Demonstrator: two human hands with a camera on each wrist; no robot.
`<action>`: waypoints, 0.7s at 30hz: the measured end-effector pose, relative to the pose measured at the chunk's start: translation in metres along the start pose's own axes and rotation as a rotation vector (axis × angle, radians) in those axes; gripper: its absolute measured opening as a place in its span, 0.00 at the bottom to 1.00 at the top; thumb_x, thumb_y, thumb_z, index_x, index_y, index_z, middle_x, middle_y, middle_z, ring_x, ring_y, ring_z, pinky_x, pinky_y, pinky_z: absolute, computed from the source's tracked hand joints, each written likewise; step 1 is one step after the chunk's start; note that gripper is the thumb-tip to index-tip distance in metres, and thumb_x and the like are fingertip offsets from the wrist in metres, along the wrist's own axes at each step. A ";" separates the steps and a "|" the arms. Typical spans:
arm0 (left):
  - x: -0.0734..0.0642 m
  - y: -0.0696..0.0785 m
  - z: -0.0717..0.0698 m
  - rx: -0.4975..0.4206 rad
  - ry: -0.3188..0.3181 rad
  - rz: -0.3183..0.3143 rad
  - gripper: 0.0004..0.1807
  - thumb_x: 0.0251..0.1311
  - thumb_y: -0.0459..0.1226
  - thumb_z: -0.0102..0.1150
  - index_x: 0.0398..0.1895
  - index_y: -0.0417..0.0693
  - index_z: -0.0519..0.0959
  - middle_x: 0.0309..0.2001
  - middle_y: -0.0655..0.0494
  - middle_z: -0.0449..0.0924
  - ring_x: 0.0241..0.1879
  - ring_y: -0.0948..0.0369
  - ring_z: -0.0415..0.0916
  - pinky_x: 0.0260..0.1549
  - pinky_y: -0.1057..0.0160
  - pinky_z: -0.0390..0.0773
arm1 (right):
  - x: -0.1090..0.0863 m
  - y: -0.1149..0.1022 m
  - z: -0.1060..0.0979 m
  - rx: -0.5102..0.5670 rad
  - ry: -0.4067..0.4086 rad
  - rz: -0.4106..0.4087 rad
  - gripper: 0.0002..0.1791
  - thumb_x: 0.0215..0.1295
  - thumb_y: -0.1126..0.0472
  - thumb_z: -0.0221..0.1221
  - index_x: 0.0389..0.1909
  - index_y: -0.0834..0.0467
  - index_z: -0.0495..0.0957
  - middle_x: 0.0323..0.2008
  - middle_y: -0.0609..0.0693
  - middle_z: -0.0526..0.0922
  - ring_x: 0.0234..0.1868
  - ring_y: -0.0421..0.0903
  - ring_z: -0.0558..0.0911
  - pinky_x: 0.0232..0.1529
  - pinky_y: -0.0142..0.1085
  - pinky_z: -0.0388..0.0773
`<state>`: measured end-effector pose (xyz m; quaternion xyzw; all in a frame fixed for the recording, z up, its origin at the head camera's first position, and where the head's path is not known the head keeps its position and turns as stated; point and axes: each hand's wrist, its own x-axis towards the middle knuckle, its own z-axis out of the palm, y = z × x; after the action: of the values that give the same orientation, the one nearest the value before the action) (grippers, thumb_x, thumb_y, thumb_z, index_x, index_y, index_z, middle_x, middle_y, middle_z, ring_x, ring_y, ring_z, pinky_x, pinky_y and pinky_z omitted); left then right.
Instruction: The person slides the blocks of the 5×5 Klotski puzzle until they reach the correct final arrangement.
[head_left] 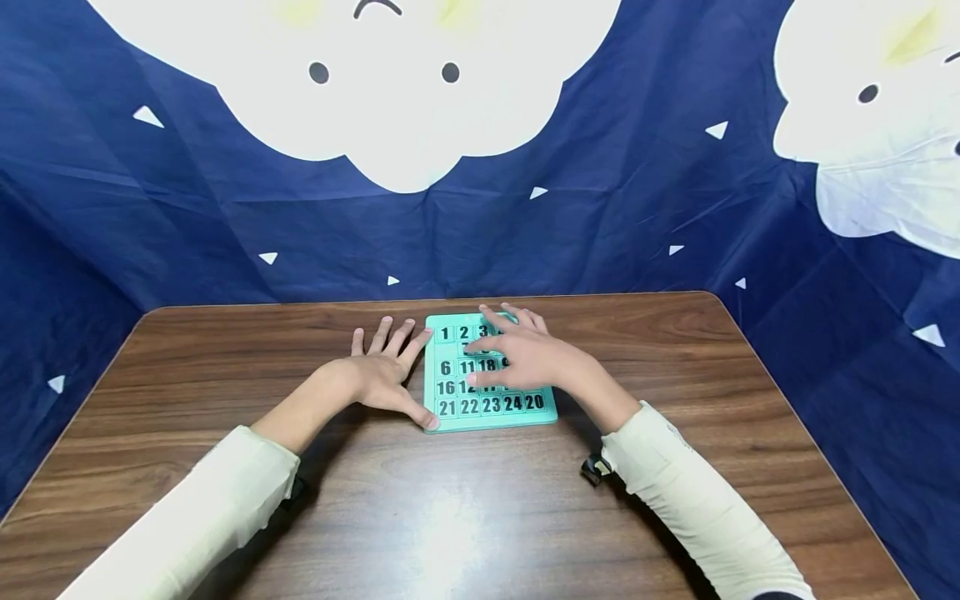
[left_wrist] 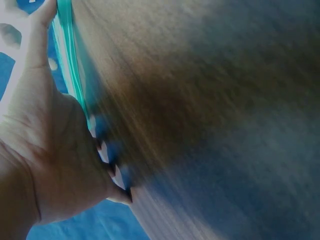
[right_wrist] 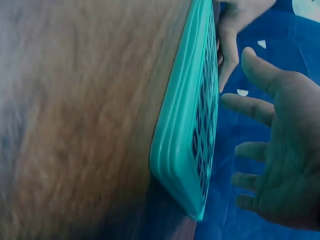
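Note:
A turquoise number slide puzzle (head_left: 491,418) lies flat on the table, its tiles printed with black numbers. My left hand (head_left: 380,377) is at the puzzle's left side, fingers spread, the thumb at its near left corner and the index fingertip by the left edge. Over the upper right part of the puzzle is my right hand (head_left: 536,357), its fingers extended and apart, hiding several tiles. In the right wrist view, the right hand (right_wrist: 290,155) hovers off the tile face with nothing held. The left wrist view shows the left hand (left_wrist: 55,145) beside the puzzle's edge (left_wrist: 70,50).
The brown wooden table (head_left: 300,533) reaches out on all sides of the puzzle. A blue cloth (head_left: 480,242) with white clouds and small triangles hangs behind it and at both sides. A small dark device (head_left: 595,469) sits under the right wrist.

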<state>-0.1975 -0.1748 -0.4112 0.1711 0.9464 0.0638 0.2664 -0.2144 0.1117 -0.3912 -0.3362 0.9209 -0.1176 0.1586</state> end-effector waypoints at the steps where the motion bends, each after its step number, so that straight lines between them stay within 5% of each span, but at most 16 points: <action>1: 0.000 0.000 0.000 0.000 -0.001 0.001 0.89 0.44 0.87 0.69 0.95 0.62 0.26 0.94 0.43 0.17 0.91 0.35 0.11 0.82 0.18 0.20 | 0.001 0.002 0.000 0.000 0.002 0.011 0.34 0.80 0.27 0.60 0.80 0.36 0.79 0.95 0.55 0.44 0.95 0.68 0.41 0.89 0.74 0.39; 9: 0.001 0.000 0.001 0.006 -0.010 0.002 0.88 0.46 0.86 0.68 0.95 0.62 0.25 0.94 0.42 0.17 0.91 0.35 0.11 0.81 0.17 0.20 | 0.014 -0.006 0.007 0.027 -0.057 -0.042 0.38 0.81 0.25 0.56 0.86 0.33 0.71 0.95 0.54 0.40 0.95 0.68 0.38 0.90 0.73 0.39; 17: 0.000 0.000 0.001 0.001 0.005 -0.003 0.89 0.43 0.87 0.70 0.95 0.63 0.25 0.94 0.43 0.18 0.91 0.36 0.11 0.82 0.18 0.21 | -0.008 0.016 -0.008 0.005 0.021 0.028 0.33 0.80 0.28 0.61 0.77 0.38 0.82 0.94 0.58 0.47 0.94 0.70 0.43 0.88 0.76 0.41; 21: 0.000 0.002 0.000 -0.001 0.006 -0.003 0.89 0.43 0.87 0.70 0.95 0.63 0.25 0.94 0.43 0.18 0.91 0.36 0.11 0.82 0.19 0.21 | -0.009 0.018 -0.008 0.021 -0.013 0.031 0.33 0.80 0.28 0.61 0.78 0.37 0.81 0.94 0.58 0.46 0.94 0.70 0.42 0.88 0.76 0.40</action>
<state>-0.1971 -0.1731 -0.4109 0.1693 0.9474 0.0642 0.2638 -0.2212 0.1323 -0.3879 -0.3211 0.9235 -0.1227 0.1701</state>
